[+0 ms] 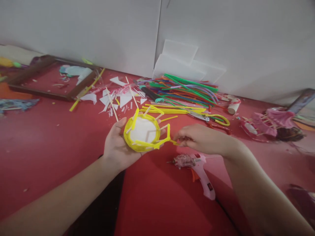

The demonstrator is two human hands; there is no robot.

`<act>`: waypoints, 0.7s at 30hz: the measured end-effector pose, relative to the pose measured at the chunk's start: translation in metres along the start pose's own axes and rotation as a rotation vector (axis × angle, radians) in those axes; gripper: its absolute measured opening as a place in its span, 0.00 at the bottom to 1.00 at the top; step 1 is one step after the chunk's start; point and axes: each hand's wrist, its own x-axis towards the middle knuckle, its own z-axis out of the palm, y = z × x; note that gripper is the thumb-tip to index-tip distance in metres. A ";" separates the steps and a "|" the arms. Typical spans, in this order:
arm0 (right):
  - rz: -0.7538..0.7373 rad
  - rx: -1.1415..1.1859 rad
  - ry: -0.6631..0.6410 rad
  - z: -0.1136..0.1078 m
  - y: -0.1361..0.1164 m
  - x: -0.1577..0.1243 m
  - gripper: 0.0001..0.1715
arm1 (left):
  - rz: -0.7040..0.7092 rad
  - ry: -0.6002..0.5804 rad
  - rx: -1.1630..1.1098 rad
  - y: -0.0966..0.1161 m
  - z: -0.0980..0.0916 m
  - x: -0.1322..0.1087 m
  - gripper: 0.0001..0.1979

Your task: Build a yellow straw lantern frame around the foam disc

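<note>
My left hand (115, 144) holds up a small round basket frame (144, 131) with a white base, a yellow pipe-cleaner rim and several short wooden sticks standing around it. Yellow pipe cleaner (168, 132) is bent around some of the sticks. Its loose end runs to my right hand (190, 137), whose fingers are pinched on it just right of the frame. A pink glue gun (197, 167) lies on the table below my right hand, its nozzle pointing left.
Behind my hands lie yellow-handled scissors (216, 118), a pile of coloured pipe cleaners (184, 87) and white scraps (125, 98). A brown wooden frame (41, 93) sits at the left. A pink craft piece (268, 123) stands at the right. White walls (221, 39) close off the back.
</note>
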 end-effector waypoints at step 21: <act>0.156 0.812 0.470 -0.025 -0.029 -0.012 0.15 | 0.213 0.058 0.180 -0.015 0.005 -0.004 0.24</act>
